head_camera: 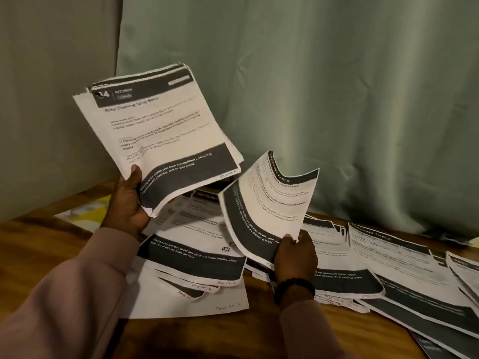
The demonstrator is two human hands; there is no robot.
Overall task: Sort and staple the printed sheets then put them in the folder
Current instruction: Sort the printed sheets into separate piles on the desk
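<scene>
Two hands up, both busy w/ paper.
L hand [128,200]: grips a stack of printed sheets [158,130] by its lower-left corner, thumb on the front; stack raised off the table, tilted, top page headed "KITCHEN", edges fanned unevenly.
R hand [295,252]: pinches a single sheet [269,203] at its bottom edge; sheet held up, curled inward, heading reads "DRESSING TABLE". Dark bead bracelet [294,287] at wrist.
Sleeves: pale pink, both arms.
Table [51,242]: wood, brown.
Centre pile [191,257]: overlapping pages lying flat under the hands, handwritten "Page No" marks at lower corners.
Right piles [388,257]: more pages spread flat, overlapping, running off frame edge to the right.
Yellow item [85,211]: partly hidden behind L wrist, can't tell what it is.
Backdrop: grey-green curtain [311,99] behind table.
</scene>
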